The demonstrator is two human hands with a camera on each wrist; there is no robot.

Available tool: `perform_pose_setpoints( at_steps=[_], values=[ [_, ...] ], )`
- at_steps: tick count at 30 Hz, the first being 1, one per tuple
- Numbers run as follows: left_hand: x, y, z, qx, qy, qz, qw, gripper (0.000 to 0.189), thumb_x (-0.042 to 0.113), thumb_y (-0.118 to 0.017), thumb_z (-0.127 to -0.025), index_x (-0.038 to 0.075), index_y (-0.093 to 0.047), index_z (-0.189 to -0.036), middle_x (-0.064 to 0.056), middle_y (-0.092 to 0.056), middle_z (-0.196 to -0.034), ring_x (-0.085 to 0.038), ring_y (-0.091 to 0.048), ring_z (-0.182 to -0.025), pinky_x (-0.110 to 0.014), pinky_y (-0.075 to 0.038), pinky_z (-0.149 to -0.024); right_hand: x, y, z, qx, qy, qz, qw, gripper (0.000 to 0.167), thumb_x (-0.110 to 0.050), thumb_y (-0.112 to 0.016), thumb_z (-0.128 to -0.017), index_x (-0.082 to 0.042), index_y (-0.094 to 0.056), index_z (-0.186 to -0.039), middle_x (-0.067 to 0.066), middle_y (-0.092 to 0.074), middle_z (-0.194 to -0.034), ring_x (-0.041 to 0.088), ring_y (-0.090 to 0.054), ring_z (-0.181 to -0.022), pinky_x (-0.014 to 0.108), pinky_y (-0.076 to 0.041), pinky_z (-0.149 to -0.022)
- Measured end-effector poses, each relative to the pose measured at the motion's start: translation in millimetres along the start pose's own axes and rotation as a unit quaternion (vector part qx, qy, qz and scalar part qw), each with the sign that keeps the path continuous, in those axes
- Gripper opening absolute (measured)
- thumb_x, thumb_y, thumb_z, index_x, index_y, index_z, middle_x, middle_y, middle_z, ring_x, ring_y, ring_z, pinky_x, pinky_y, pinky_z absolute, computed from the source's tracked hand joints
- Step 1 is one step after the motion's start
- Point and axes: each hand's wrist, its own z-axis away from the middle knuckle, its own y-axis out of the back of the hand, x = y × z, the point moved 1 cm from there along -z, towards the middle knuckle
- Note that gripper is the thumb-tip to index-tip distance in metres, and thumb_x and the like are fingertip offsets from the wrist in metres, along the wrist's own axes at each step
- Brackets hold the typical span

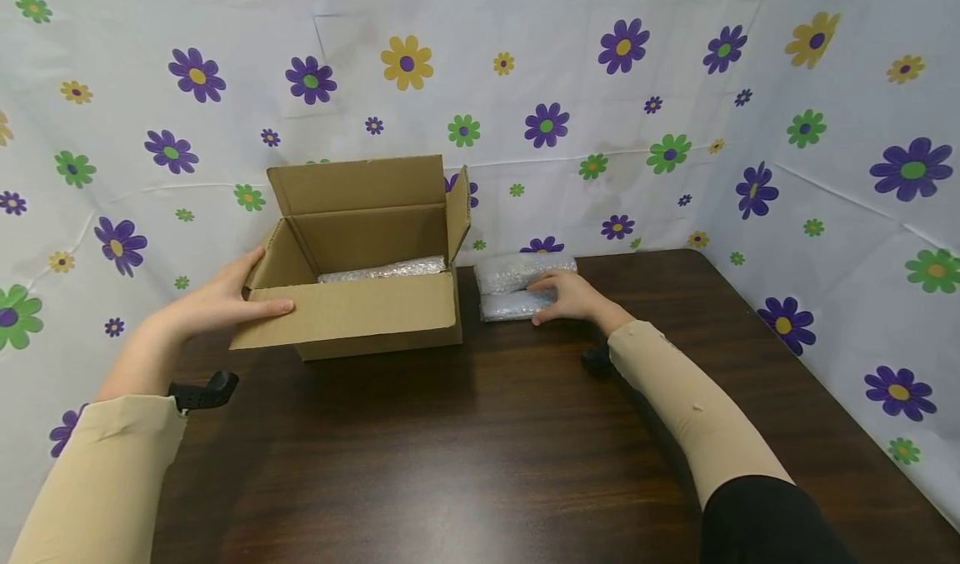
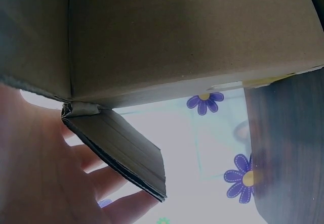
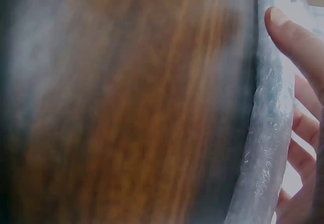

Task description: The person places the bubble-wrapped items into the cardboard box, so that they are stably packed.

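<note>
A cardboard box (image 1: pixel 382 343) stands with its flaps up or folded out on the table's left half. My left hand (image 1: pixel 213 297) grips its left front corner, thumb over the front flap. In the left wrist view the fingers (image 2: pixel 106 181) spread behind a folded side flap (image 2: pixel 124 148). A bubble-wrapped bundle (image 1: pixel 382 272) lies inside the box; its lower part is hidden. Right of the box lie two bubble-wrapped packages, one farther back (image 1: pixel 510 272) and one nearer (image 1: pixel 506 306). My right hand (image 1: pixel 573 297) holds the nearer one, thumb at its near edge, fingers across its top.
The dark wooden table (image 1: pixel 480 447) runs up to a white sheet (image 1: pixel 480 64) printed with flowers, hanging behind and along the right. The box's back flap (image 1: pixel 356 185) and right flap (image 1: pixel 457 214) stand upright. A black wrist strap (image 1: pixel 202 391) is on the left arm.
</note>
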Motion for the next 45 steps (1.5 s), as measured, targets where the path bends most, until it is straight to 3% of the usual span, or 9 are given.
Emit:
perform_pose_setpoints(
  at_steps=[12, 19, 31, 45],
  values=[
    [0.7, 1.0, -0.2, -0.001, -0.004, 0.009, 1.0, 0.108, 0.037, -0.068, -0.089, 0.0, 0.01, -0.153, -0.034, 0.002, -0.155, -0.053, -0.002, -0.14, -0.071, -0.013, -0.105, 1.1, 0.2, 1.0, -0.023, -0.024, -0.041, 0.9986, 0.064, -0.039, -0.085, -0.071, -0.016, -0.066, -0.127, 0.007, -0.058, -0.135, 0.028, -0.048, -0.127, 0.047, -0.036, -0.107],
    [1.8, 1.0, -1.1, -0.006, -0.001, 0.014, 0.9999, 0.107, 0.037, -0.068, -0.09, 0.001, 0.011, -0.153, -0.034, 0.003, -0.155, -0.052, -0.002, -0.14, -0.071, -0.013, -0.105, -1.8, 4.3, 3.2, -0.032, -0.023, -0.036, 0.9986, 0.062, -0.038, -0.085, -0.071, -0.016, -0.066, -0.126, 0.006, -0.058, -0.134, 0.027, -0.049, -0.127, 0.046, -0.037, -0.106],
    [0.8, 2.1, -0.7, -0.006, -0.004, 0.016, 0.9999, 0.107, 0.036, -0.068, -0.09, 0.0, 0.011, -0.152, -0.034, 0.003, -0.155, -0.052, -0.002, -0.14, -0.07, -0.013, -0.106, -9.2, 11.1, 13.5, -0.034, 0.003, -0.024, 0.9991, 0.061, -0.038, -0.086, -0.071, -0.017, -0.067, -0.125, 0.006, -0.059, -0.133, 0.027, -0.049, -0.127, 0.046, -0.037, -0.106],
    [-0.9, 1.5, -1.5, -0.004, -0.011, 0.011, 0.9999, 0.107, 0.036, -0.068, -0.09, 0.0, 0.01, -0.153, -0.035, 0.001, -0.155, -0.052, -0.003, -0.14, -0.07, -0.013, -0.106, -32.7, 29.6, 35.4, -0.008, 0.057, -0.025, 0.998, 0.059, -0.03, -0.086, -0.072, -0.017, -0.066, -0.126, 0.005, -0.061, -0.13, 0.026, -0.052, -0.124, 0.048, -0.04, -0.103]
  ],
)
